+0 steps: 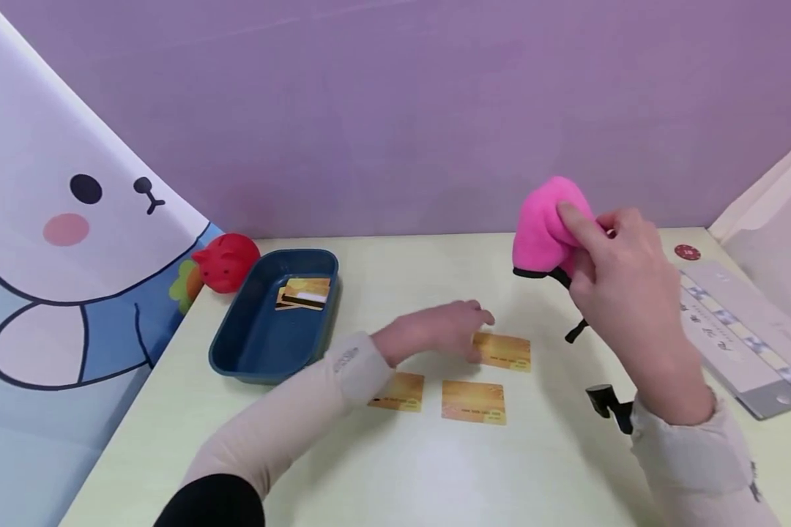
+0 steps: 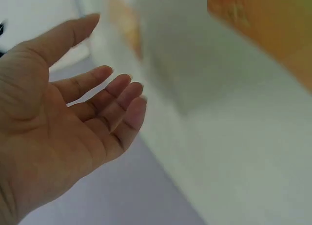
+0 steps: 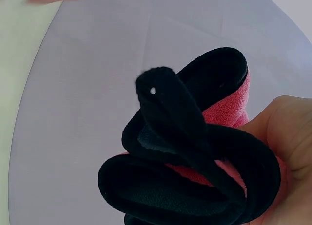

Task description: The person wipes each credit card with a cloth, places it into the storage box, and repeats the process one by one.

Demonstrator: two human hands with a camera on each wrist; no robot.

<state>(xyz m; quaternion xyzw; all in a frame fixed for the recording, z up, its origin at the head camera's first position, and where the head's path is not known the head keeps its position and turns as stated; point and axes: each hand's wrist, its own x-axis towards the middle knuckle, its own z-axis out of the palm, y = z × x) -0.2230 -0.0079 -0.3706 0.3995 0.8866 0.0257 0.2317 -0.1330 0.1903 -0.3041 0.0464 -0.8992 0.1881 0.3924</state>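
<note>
My right hand [image 1: 633, 271] holds up a bunched pink fleece piece with black trim [image 1: 547, 223], pinched between thumb and fingers above the table. A black strap with a small hole [image 3: 168, 110] hangs off it in the right wrist view; its full shape is hidden by the folds. My left hand [image 1: 444, 329] reaches across the table beside a gold card [image 1: 504, 352], fingers loosely bent. The left wrist view has nothing between its fingers [image 2: 129, 120]. Nearer to me lie a second gold card [image 1: 473, 402] and a third gold card [image 1: 402, 391], partly behind my left sleeve.
A dark blue tray [image 1: 237, 359] at the left holds several gold cards [image 1: 305, 293]. Behind it sits a red pig figure [image 1: 227, 262]. At the right are a flat grey-white box [image 1: 751, 344] and a red chip [image 1: 688, 252]. A purple wall [image 1: 395, 124] borders the table's back.
</note>
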